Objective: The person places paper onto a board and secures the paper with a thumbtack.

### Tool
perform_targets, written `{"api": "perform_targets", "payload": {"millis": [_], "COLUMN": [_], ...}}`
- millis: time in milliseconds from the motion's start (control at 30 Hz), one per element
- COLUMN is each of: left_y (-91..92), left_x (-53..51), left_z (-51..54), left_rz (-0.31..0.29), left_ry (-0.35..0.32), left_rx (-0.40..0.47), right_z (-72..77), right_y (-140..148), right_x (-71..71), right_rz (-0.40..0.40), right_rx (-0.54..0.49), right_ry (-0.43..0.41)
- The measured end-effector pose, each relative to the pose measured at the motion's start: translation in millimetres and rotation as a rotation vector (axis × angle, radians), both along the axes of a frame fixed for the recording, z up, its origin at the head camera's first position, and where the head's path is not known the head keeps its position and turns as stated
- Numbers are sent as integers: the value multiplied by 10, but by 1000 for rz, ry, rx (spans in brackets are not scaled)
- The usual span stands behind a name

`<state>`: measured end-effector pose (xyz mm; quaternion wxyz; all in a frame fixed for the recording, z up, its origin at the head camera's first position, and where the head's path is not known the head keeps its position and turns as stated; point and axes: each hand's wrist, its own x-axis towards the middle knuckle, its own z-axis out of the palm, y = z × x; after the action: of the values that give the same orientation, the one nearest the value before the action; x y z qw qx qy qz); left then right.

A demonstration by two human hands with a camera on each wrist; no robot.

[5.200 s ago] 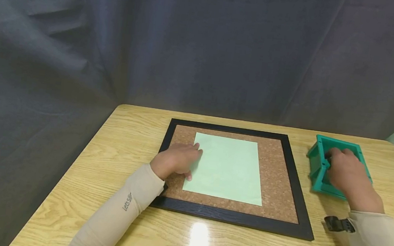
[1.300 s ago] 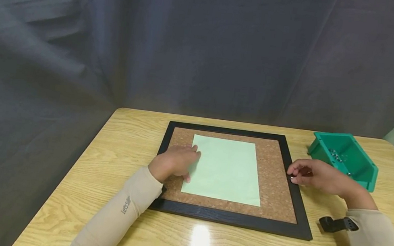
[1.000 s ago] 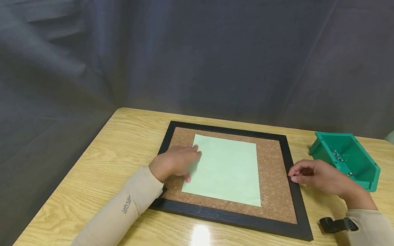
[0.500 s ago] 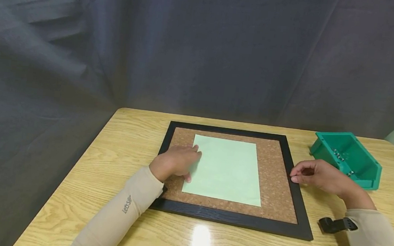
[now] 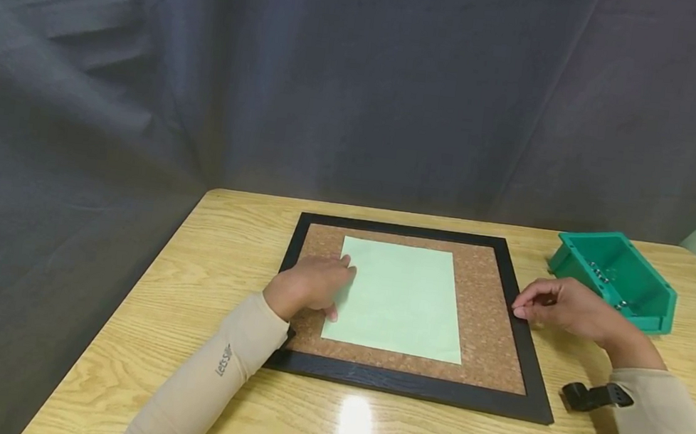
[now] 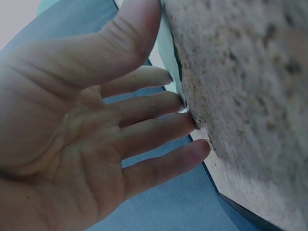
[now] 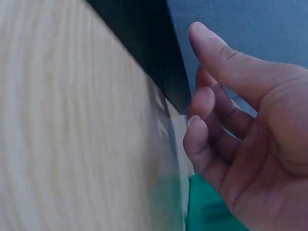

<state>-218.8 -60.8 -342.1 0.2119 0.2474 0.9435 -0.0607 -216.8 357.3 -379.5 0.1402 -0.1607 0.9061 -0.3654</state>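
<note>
A pale green sheet of paper point(image 5: 399, 301) lies on the cork surface point(image 5: 487, 319) of a black-framed board. My left hand point(image 5: 312, 284) rests with spread fingers on the paper's left edge; in the left wrist view the fingers of this hand point(image 6: 106, 110) look nearly straight. My right hand point(image 5: 569, 312) is at the frame's right side point(image 5: 524, 337), thumb and fingertips close together. From the right wrist view, the right hand point(image 7: 250, 120) has some fingers curled, and the index fingertip is hidden behind the thumb. Whether anything small is between thumb and index cannot be seen.
At the right back of the wooden table point(image 5: 184, 298) stands a green bin point(image 5: 650, 309) with small shiny pieces point(image 5: 599, 274) inside, just behind my right hand. A dark curtain point(image 5: 400, 94) hangs beyond the table's back edge.
Since the oldest frame, my right hand has come out of the green bin and moved left to the frame. The bin now stands at a different angle. My left hand has stayed in place.
</note>
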Motion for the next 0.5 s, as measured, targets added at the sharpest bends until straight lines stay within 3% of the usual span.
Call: {"api": "perform_targets", "payload": {"millis": [200,500], "left_y": [2,8], "left_x": [5,1], "left_z": [0,-7], "left_rz": [5,8], "left_ry": [-3,-6], "left_rx": [-8,4], "right_z": [42,107], "right_y": [-19,-45], "right_x": [-1,35], "right_rz": [-32,-65], "right_rx": [15,-78], "right_ry": [-3,-26]}}
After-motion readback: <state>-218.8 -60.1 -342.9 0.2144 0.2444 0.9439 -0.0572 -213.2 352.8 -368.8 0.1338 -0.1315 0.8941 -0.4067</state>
